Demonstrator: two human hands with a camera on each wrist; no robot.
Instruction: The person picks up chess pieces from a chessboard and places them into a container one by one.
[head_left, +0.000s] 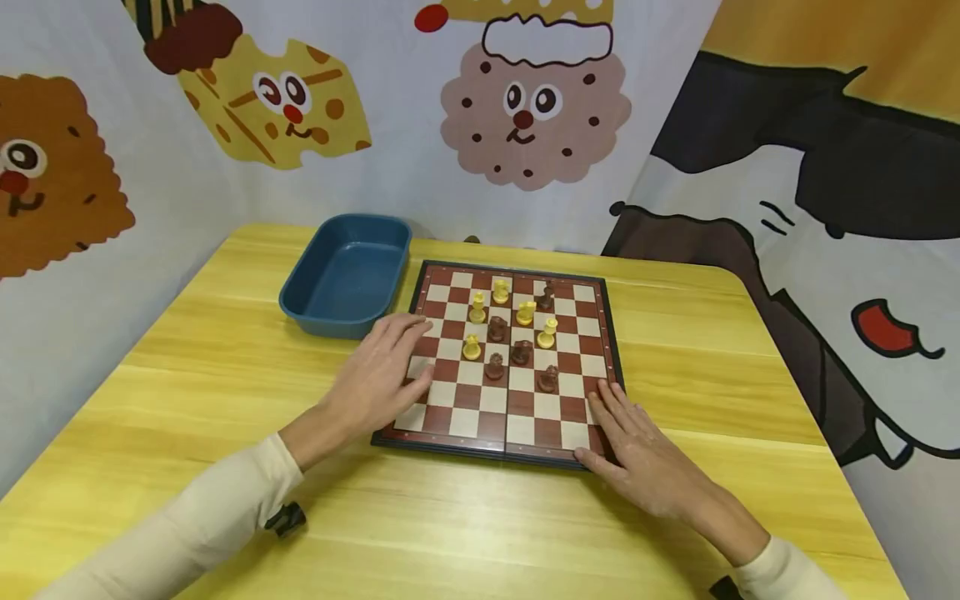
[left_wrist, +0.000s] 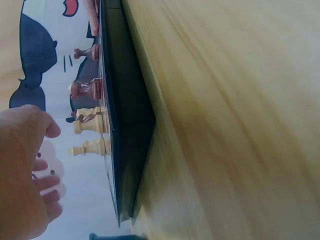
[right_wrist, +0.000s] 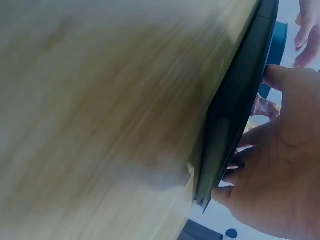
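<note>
A brown and cream chessboard (head_left: 465,422) with a dark rim lies on the table, several chess pieces standing around its middle. Among the pale ones are a pawn-like piece (head_left: 471,348) and a taller piece (head_left: 547,334); a brown piece (head_left: 548,380) stands nearest my right hand. At the left edge, my left hand (head_left: 378,375) has its fingers loosely extended; the left wrist view shows this hand (left_wrist: 25,165) raised above the board's surface, holding nothing. My right hand (head_left: 645,458) rests its fingertips on the board's front right corner, thumb at the front rim.
A blue plastic bin (head_left: 345,283) stands at the back left, close beside the board. The yellow wood-grain table (head_left: 420,533) meets a cloth backdrop (head_left: 405,183) with cartoon prints behind and at both sides. A dark strap piece (head_left: 286,519) sits under the left sleeve.
</note>
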